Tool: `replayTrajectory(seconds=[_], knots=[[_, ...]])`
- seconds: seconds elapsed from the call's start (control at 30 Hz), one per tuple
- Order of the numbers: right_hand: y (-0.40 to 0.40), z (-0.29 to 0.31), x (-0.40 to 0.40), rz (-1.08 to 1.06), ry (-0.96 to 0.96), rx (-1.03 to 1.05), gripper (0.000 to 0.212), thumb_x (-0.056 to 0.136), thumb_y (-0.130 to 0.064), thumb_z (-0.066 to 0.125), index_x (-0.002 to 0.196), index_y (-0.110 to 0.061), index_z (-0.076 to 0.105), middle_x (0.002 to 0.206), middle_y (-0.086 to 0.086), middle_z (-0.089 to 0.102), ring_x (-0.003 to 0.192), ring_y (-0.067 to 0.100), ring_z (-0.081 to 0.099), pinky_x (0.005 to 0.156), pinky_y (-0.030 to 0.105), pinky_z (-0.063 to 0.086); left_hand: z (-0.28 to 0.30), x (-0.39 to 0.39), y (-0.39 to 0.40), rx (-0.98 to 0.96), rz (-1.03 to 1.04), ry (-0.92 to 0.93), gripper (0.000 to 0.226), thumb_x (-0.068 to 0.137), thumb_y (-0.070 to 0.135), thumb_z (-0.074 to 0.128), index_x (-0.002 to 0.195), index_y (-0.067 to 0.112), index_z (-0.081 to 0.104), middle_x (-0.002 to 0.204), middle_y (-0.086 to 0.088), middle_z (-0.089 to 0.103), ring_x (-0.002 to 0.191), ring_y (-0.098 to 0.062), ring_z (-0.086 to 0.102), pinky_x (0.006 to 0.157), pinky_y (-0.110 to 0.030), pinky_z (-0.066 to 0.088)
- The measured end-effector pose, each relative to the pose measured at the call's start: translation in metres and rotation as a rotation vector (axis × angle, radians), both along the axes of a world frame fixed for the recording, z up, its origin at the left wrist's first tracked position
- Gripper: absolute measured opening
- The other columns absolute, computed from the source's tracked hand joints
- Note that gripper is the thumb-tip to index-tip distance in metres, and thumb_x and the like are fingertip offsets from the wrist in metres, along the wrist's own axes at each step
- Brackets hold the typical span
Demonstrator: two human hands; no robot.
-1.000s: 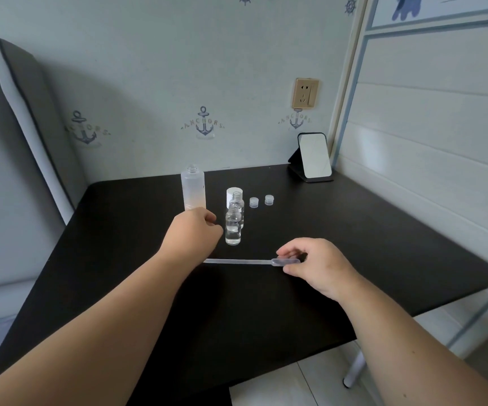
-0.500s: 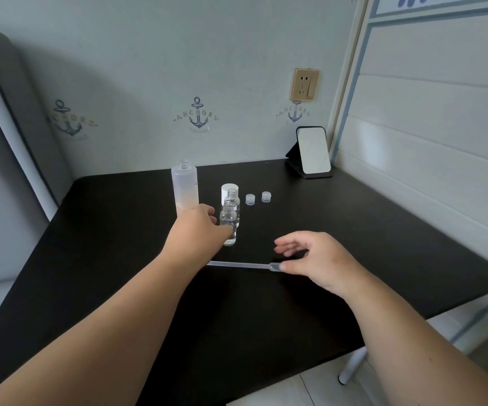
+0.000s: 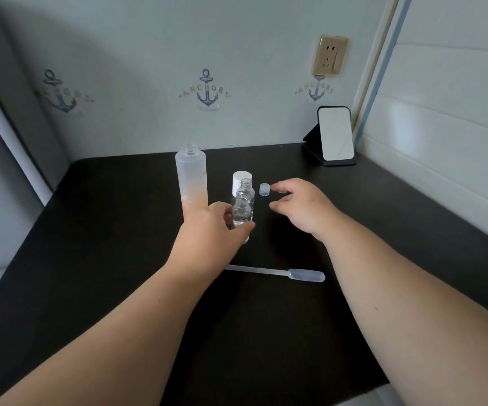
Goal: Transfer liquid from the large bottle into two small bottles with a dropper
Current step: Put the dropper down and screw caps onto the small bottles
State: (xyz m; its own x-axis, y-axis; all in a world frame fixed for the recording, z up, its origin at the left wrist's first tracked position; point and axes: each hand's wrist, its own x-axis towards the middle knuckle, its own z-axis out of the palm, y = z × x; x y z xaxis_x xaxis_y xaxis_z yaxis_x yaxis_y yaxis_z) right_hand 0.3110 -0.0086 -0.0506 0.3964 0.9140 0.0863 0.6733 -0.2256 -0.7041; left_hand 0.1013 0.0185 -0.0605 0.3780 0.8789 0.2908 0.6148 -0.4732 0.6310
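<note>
Our left hand (image 3: 213,230) grips the nearer small bottle (image 3: 242,213) at frame centre on the desk (image 3: 383,230), while our right hand (image 3: 301,206) reaches with loose, empty fingers for the small caps (image 3: 264,189). Capping looks next, so we should keep the bottle upright and seat the cap squarely. We count one large bottle (image 3: 191,177), two small bottles, one white cap (image 3: 241,180), one small cap clearly seen with another probably under the fingers, and one dropper (image 3: 278,273) lying lower centre.

a small mirror (image 3: 336,135) leans on its black stand at the black table's (image 3: 119,230) far corner, below a gold wall socket (image 3: 330,55).
</note>
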Motion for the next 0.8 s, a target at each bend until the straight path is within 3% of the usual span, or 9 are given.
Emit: replayTrajectory(seconds=[0.1,0.2,0.4,0.57,0.63,0.73,0.8], knots=[[0.019,-0.002,0.002,0.020,-0.086,-0.053,0.048,0.096,-0.021,0.068,0.143,-0.023,0.057,0.152,-0.004,0.048,0.132,0.020,0.052,0.112,0.039,0.041,0.000,0.000,0.000,-0.003,-0.004,0.012,0.048,0.088,0.052,0.069,0.127,0.024,0.064,0.107,0.012,0.069,0.091,-0.003,0.064,0.072,-0.017,0.049],[0.030,-0.005,0.004,0.039,-0.084,-0.084,0.050,0.099,-0.018,0.064,0.147,-0.026,0.051,0.154,-0.005,0.045,0.136,0.022,0.048,0.114,0.037,0.038,-0.001,0.001,0.000,-0.017,-0.012,0.012,0.042,0.089,0.051,0.069,0.122,0.024,0.066,0.101,0.012,0.069,0.084,-0.003,0.064,0.067,-0.016,0.048],[0.034,-0.006,0.002,0.042,-0.169,-0.092,0.044,0.099,-0.016,0.063,0.142,-0.027,0.056,0.139,-0.002,0.056,0.123,0.022,0.057,0.102,0.032,0.043,-0.003,0.002,0.000,-0.017,-0.018,-0.007,0.038,0.090,0.049,0.070,0.119,0.026,0.067,0.097,0.015,0.068,0.081,0.000,0.062,0.063,-0.012,0.044],[0.020,-0.007,-0.001,0.033,-0.257,-0.063,0.019,0.097,-0.020,0.066,0.114,-0.026,0.072,0.112,-0.008,0.060,0.105,0.018,0.060,0.084,0.026,0.043,-0.005,0.002,-0.002,-0.017,-0.033,-0.025,0.033,0.088,0.050,0.071,0.113,0.029,0.067,0.090,0.018,0.065,0.078,0.002,0.061,0.063,-0.012,0.045],[0.013,-0.006,0.000,0.025,-0.262,-0.087,0.032,0.093,-0.014,0.067,0.122,-0.028,0.069,0.111,-0.011,0.059,0.105,0.016,0.060,0.084,0.026,0.044,-0.005,0.003,-0.003,-0.020,-0.039,-0.034,0.030,0.087,0.050,0.072,0.109,0.030,0.067,0.086,0.020,0.065,0.077,0.003,0.062,0.065,-0.014,0.048],[0.004,-0.002,-0.007,0.084,-0.195,-0.116,0.069,0.086,-0.006,0.065,0.147,-0.033,0.048,0.123,-0.013,0.053,0.106,0.010,0.052,0.077,0.021,0.040,-0.005,0.003,-0.004,-0.026,-0.044,-0.052,0.029,0.086,0.049,0.073,0.108,0.030,0.068,0.086,0.019,0.067,0.078,0.003,0.063,0.066,-0.015,0.050],[0.002,0.000,-0.013,0.136,-0.175,-0.121,0.067,0.085,-0.006,0.063,0.145,-0.034,0.050,0.127,-0.011,0.051,0.106,0.010,0.048,0.073,0.021,0.037,-0.006,0.003,-0.004,-0.014,-0.053,-0.051,0.031,0.087,0.047,0.073,0.111,0.027,0.069,0.087,0.017,0.067,0.078,0.001,0.063,0.065,-0.014,0.048]])
